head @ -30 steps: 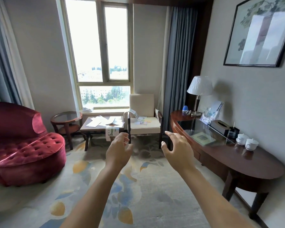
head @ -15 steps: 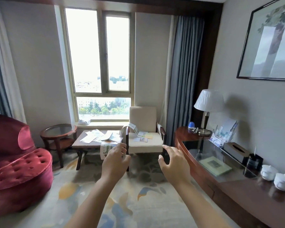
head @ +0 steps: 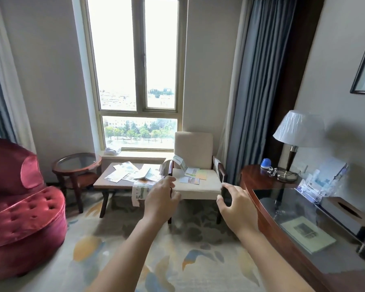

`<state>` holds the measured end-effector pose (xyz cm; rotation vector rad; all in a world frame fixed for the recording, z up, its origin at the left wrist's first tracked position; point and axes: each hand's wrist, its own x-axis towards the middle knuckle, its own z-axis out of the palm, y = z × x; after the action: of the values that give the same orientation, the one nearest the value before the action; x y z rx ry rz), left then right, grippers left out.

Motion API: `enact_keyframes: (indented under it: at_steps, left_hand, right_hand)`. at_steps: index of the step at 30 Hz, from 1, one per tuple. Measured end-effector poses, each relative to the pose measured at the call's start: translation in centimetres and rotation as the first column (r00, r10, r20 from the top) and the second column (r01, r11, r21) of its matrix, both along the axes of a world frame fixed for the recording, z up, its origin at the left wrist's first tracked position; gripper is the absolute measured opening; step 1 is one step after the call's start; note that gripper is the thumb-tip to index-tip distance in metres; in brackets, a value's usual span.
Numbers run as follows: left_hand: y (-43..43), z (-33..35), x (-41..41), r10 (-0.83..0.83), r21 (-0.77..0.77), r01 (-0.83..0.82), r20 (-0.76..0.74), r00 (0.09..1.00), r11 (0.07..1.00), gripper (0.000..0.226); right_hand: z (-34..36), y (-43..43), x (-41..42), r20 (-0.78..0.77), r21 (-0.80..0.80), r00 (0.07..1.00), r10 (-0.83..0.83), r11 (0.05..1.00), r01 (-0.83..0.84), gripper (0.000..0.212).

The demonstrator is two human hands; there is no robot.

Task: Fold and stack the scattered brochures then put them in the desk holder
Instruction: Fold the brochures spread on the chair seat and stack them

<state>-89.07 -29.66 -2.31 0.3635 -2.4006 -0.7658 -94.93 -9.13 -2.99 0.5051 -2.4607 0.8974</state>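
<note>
Your left hand (head: 160, 199) and right hand (head: 236, 205) hang in the air ahead of you, fingers loosely spread, holding nothing. The brochures (head: 124, 172) lie scattered on the low tabletop (head: 105, 183) and the chair (head: 193, 148) seat. The holder (head: 325, 180) stands on the desk (head: 259, 175) at your right.

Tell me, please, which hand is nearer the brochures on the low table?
Left. The left hand hovers just right of the brochures; the right hand is farther right, beside the desk.
</note>
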Motion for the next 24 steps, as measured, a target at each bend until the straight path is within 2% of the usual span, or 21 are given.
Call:
enact_keyframes:
  at_steps: [11, 24]
  left_hand:
    - [-9.4, 1.5, -16.8, -0.06, 0.018, 0.06, 0.008, 0.998, 0.998, 0.034]
    - [-15.3, -2.5, -37.1, -0.068, 0.023, 0.066, 0.074, 0.995, 0.998, 0.035]
  right_hand:
    - [2.3, -8.8, -16.5, 0.014, -0.05, 0.998, -0.063, 0.997, 0.064, 0.043]
    - [-2.2, -14.7, -37.2, 0.076, -0.016, 0.995, -0.061, 0.998, 0.062, 0.045]
